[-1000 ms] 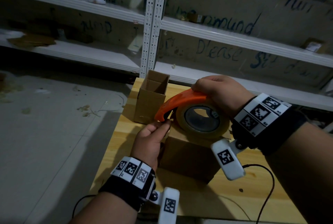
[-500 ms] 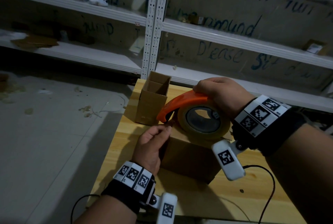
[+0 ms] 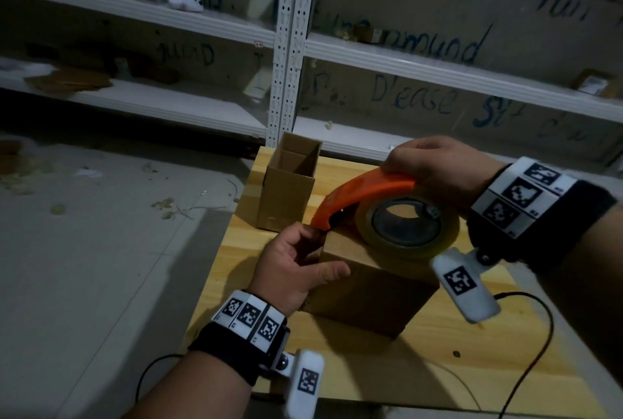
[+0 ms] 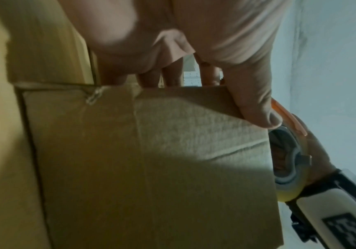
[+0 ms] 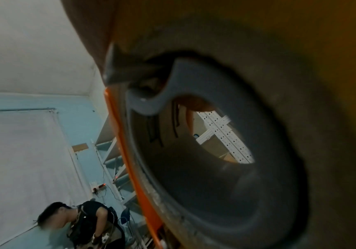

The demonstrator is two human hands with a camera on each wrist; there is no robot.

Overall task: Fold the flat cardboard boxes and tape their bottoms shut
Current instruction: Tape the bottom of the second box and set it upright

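A closed brown cardboard box (image 3: 371, 294) stands on the wooden table (image 3: 438, 361). My left hand (image 3: 303, 253) grips its upper left corner, thumb on the near face, fingers round the left side; in the left wrist view the thumb (image 4: 258, 104) lies along the box (image 4: 151, 160) edge. My right hand (image 3: 431, 165) grips an orange tape dispenser (image 3: 364, 189), whose yellowish tape roll (image 3: 404, 226) rests on the box top. The dispenser's tip sits at the top left corner, right above my left fingers. The tape roll (image 5: 215, 151) fills the right wrist view.
A second box (image 3: 290, 182), upright with its top open, stands at the table's back left corner. White metal shelving (image 3: 438, 61) runs behind the table. A black cable (image 3: 539, 334) lies on the table at the right. Another person (image 5: 83, 224) stands far off.
My left hand has dropped from pinching at the dispenser's tip to gripping the box's corner, thumb now on the near face. The dispenser stays on the box top.
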